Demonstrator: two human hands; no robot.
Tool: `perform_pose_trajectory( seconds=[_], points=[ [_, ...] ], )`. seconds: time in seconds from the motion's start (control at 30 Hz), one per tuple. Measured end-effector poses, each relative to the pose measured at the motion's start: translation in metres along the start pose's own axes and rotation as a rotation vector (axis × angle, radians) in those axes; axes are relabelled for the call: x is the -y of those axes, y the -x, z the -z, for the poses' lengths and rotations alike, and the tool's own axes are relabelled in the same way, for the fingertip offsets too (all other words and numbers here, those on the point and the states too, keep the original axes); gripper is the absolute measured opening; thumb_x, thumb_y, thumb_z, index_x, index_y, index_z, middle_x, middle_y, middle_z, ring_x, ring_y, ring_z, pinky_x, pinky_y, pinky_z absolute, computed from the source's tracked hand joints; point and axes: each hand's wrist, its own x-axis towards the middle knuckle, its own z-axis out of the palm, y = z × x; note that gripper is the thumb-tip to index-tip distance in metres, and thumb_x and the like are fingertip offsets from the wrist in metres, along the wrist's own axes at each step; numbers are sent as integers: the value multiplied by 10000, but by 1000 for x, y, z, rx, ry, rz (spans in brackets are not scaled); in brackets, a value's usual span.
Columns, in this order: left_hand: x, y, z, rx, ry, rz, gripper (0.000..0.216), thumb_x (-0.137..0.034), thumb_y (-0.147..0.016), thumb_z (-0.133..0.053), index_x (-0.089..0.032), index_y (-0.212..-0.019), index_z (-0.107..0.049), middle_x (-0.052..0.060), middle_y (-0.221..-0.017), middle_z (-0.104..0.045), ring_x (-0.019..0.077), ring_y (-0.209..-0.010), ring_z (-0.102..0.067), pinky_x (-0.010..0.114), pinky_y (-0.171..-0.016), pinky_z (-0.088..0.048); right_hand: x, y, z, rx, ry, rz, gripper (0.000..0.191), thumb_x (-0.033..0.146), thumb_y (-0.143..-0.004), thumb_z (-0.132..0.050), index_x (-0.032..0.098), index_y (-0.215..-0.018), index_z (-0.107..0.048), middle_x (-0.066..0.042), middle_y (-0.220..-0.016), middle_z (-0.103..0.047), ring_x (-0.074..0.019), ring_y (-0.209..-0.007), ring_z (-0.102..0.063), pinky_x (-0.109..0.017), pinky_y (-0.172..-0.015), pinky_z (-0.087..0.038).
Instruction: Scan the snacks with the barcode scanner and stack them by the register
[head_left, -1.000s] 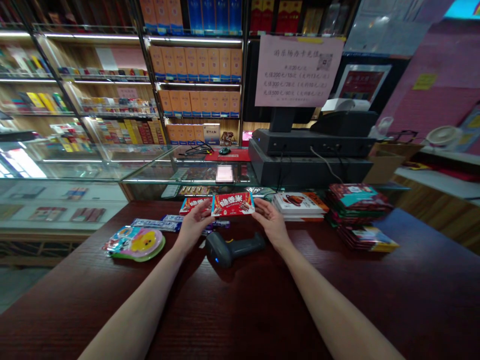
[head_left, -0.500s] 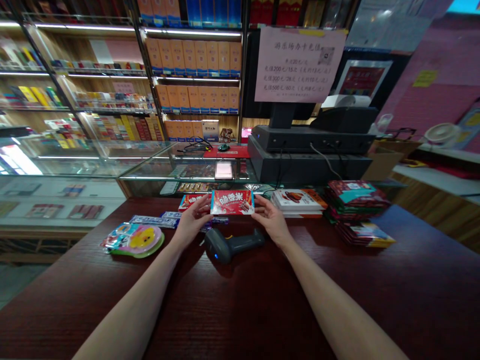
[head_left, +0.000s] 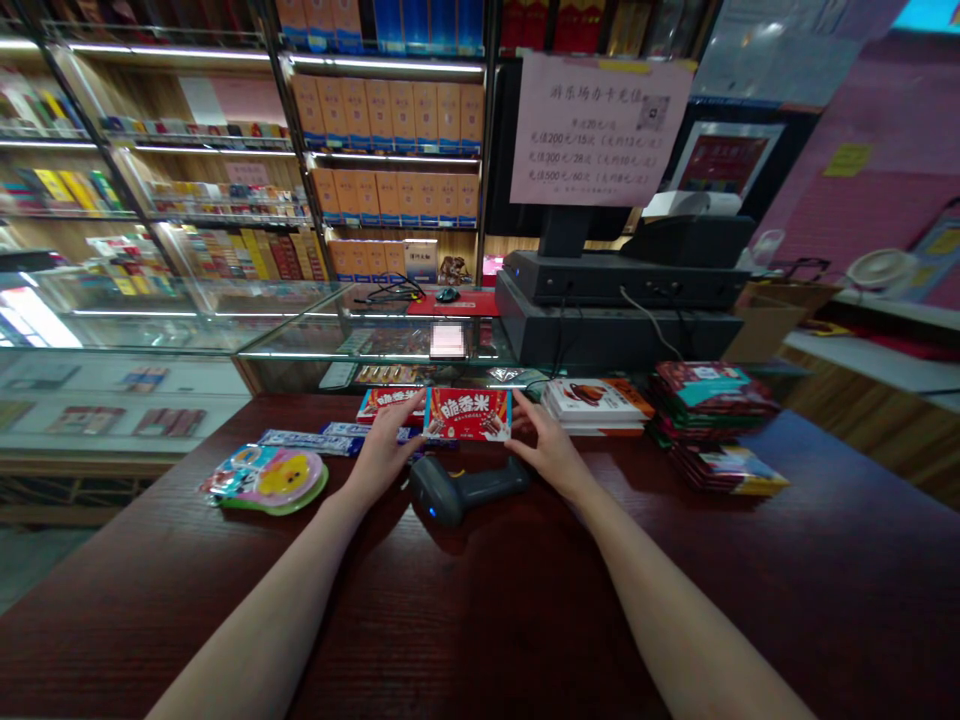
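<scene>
A red snack box [head_left: 468,414] with white Chinese lettering and blue ends is held between my two hands, its front tilted up toward me. My left hand [head_left: 384,440] grips its left end, thumb low and fingers along the side. At the right end, my right hand [head_left: 550,445] holds it the same way. Just behind my left hand lies a similar red box [head_left: 390,403], partly covered by my fingers. A dark grey barcode scanner [head_left: 465,490] with a small blue light rests on the table in front of the held box.
Blue-and-white wrapped sticks [head_left: 311,441] and a colourful blister-packed toy [head_left: 266,478] lie on the left. White boxes [head_left: 596,402] and stacked snack packets [head_left: 712,400] stand right. Behind are a glass counter [head_left: 375,345] and a cash register [head_left: 615,300].
The held box has come down slightly and a little toward me, and more of its front shows. Both hands have moved with it; the other things stay put.
</scene>
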Motion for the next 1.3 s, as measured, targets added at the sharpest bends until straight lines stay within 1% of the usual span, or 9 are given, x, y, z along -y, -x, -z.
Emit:
perform_pose_trajectory(
  seconds=[0.17,0.23,0.33,0.6,0.77,0.9,1.07,1.17,1.3],
  points=[
    [0,1,-2,39,-47,-5,692,-237,-907,-607,-289,-1543,-340,95,-1394,-571,250,-1283,-516,456,-1125,-387,8,1,2,38,117,22,836,210,-862,-642,311,-1589,-240,-90,-1166,-559,-252,-1037,-617,-467,-991,-518],
    [-1,1,-2,55,-38,10,676,-244,-921,-584,-295,-1547,-332,94,-1394,-553,245,-1301,-503,450,-1139,-375,9,1,2,41,135,24,838,205,-864,-634,311,-1592,-232,-93,-1178,-555,-257,-1053,-615,-468,-1003,-512],
    [0,1,-2,66,-24,18,628,-255,-934,-560,-305,-1530,-368,91,-1396,-528,242,-1320,-488,443,-1154,-361,11,2,2,41,151,26,829,202,-869,-624,317,-1591,-234,-96,-1195,-554,-259,-1067,-616,-469,-1017,-505],
    [1,2,-1,37,-31,-23,596,-265,-926,-581,-303,-1501,-427,88,-1375,-542,252,-1301,-494,447,-1147,-364,14,1,4,25,176,58,823,185,-866,-620,312,-1587,-244,-95,-1201,-552,-261,-1067,-615,-466,-1023,-494],
    [-4,-3,1,7,-21,-18,558,-276,-919,-596,-293,-1465,-480,87,-1347,-581,257,-1265,-524,460,-1125,-387,24,1,9,-6,226,63,817,180,-864,-618,302,-1583,-252,-100,-1186,-564,-273,-1075,-605,-481,-1015,-497],
    [-8,-6,1,-21,16,-10,517,-300,-922,-596,-293,-1433,-518,80,-1353,-599,253,-1272,-533,453,-1127,-391,30,-1,13,-21,235,51,810,199,-851,-637,304,-1571,-280,-98,-1173,-578,-280,-1074,-603,-492,-1016,-497],
    [-12,-6,1,-41,73,11,498,-296,-902,-611,-291,-1397,-559,75,-1352,-616,251,-1274,-543,448,-1129,-393,29,-3,15,-47,257,76,813,188,-820,-669,277,-1547,-316,-94,-1122,-580,-281,-1047,-600,-501,-980,-515],
    [-13,-5,1,-40,92,42,493,-306,-892,-623,-307,-1382,-572,62,-1342,-627,249,-1276,-546,451,-1134,-388,29,-3,17,-63,311,106,817,178,-797,-700,274,-1524,-340,-115,-1208,-558,-296,-1119,-583,-519,-1013,-501],
    [-12,-5,1,-40,105,38,477,-330,-902,-622,-306,-1376,-578,62,-1333,-628,244,-1261,-554,443,-1122,-402,35,-2,20,-93,396,159,805,184,-777,-733,255,-1493,-374,-143,-1381,-486,-328,-1318,-480,-550,-1138,-396]
  ],
)
